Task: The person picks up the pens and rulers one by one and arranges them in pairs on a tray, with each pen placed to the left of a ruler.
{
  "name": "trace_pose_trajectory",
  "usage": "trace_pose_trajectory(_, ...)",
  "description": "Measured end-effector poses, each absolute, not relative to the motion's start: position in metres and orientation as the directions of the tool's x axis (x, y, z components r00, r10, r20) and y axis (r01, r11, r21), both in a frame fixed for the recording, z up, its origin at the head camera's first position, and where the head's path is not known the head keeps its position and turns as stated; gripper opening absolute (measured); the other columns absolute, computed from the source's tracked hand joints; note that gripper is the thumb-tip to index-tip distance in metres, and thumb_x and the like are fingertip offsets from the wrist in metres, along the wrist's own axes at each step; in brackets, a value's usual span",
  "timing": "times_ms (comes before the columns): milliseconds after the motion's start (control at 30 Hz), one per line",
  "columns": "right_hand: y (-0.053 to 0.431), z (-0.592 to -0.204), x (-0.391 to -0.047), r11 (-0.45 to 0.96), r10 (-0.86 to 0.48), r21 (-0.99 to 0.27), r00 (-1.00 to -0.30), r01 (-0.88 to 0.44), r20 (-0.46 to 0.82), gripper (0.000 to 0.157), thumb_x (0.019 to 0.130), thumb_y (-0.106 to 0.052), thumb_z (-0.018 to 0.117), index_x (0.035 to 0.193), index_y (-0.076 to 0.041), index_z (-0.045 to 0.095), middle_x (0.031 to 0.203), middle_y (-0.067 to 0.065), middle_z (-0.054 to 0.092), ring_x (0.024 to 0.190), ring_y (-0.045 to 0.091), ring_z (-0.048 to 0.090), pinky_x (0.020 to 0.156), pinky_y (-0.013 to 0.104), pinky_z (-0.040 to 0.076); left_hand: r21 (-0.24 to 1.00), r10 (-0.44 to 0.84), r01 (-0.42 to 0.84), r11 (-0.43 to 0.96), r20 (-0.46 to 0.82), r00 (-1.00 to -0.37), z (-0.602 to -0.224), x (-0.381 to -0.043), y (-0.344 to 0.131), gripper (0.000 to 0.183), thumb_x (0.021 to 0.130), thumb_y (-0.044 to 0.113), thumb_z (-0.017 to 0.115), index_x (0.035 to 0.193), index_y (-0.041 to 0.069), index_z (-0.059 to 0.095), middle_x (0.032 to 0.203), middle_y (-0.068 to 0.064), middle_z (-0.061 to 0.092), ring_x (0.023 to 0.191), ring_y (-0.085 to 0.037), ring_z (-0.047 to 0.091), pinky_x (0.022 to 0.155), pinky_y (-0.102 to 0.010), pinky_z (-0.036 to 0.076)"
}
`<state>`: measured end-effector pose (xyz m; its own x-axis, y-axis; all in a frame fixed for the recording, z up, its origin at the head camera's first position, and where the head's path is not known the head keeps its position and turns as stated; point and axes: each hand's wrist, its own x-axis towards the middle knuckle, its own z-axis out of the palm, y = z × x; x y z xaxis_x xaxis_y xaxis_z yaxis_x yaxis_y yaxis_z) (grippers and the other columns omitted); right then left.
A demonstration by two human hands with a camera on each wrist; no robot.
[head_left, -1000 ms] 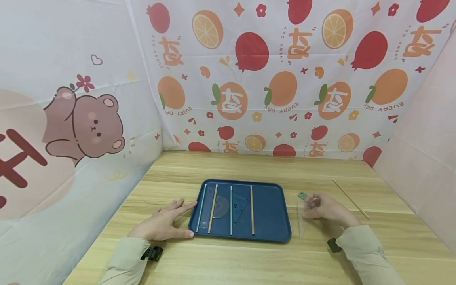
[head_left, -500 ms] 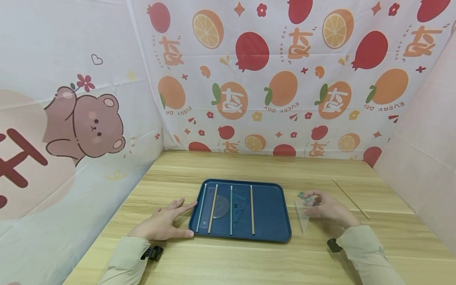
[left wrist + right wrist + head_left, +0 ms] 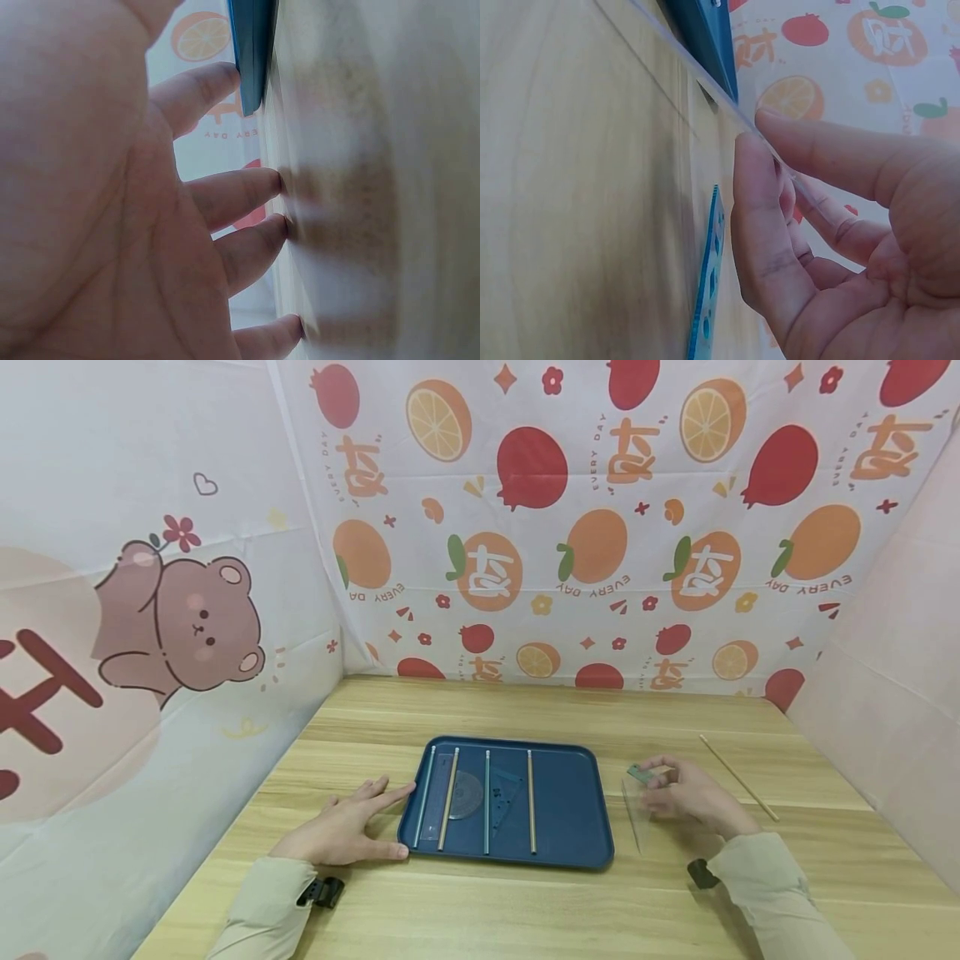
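Note:
My right hand [image 3: 693,797] pinches a thin clear plastic set square [image 3: 632,814] between thumb and fingers, right of the blue tray [image 3: 573,802]. In the right wrist view the set square [image 3: 705,79] appears nearly edge-on, slanting above the table. A teal plastic piece with holes [image 3: 639,772] lies on the table beside this hand, partly hidden by the fingers. My left hand [image 3: 337,831] rests with fingers spread, thumb and index fingertip touching the tray's left edge. Several pencils [image 3: 532,810] lie across the tray among a clear ruler [image 3: 432,802], a protractor [image 3: 467,795] and a blue set square [image 3: 506,797].
A loose gold pencil [image 3: 738,777] lies diagonally on the wooden table [image 3: 480,910], right of my right hand. The tray's right part shows bare blue surface. A fruit-print cloth [image 3: 525,627] hangs behind the table, with pale cloths at both sides.
The clear set square has turned in my right fingers, from face-on half a second ago to more edge-on. The left hand, the tray and its contents have stayed put.

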<state>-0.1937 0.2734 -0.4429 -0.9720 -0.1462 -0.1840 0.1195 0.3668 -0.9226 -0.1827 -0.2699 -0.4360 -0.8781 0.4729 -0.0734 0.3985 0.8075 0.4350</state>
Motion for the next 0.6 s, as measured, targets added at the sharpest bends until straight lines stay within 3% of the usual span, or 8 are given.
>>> trace_pose_trajectory(367,0.267,-0.435,-0.194,0.448,-0.125,-0.891,-0.981,0.077,-0.147,0.061,0.096,-0.005,0.078,0.148,0.006,0.048,0.103,0.011,0.062,0.082,0.019,0.071,0.070,0.029,0.063,0.433,0.473,0.397,0.809,-0.077,-0.878,-0.436,-0.182,-0.271,0.099,0.085,0.065,0.083,0.167,0.027,0.042,0.171,-0.033,0.030,0.159,-0.059,0.026,0.111,-0.093,0.020)
trace_pose_trajectory(600,0.257,-0.427,-0.195,0.438,-0.114,-0.894,-0.980,0.097,-0.162,0.061,0.096,-0.005,0.077,0.148,0.006,0.048,0.107,0.013,0.062,0.088,0.019,0.069,0.081,0.032,0.066,0.437,0.469,0.390,0.810,-0.085,-0.879,-0.435,-0.182,-0.270,0.099,0.085,0.065,0.083,0.167,0.027,0.042,0.172,-0.033,0.030,0.159,-0.059,0.025,0.111,-0.093,0.019)
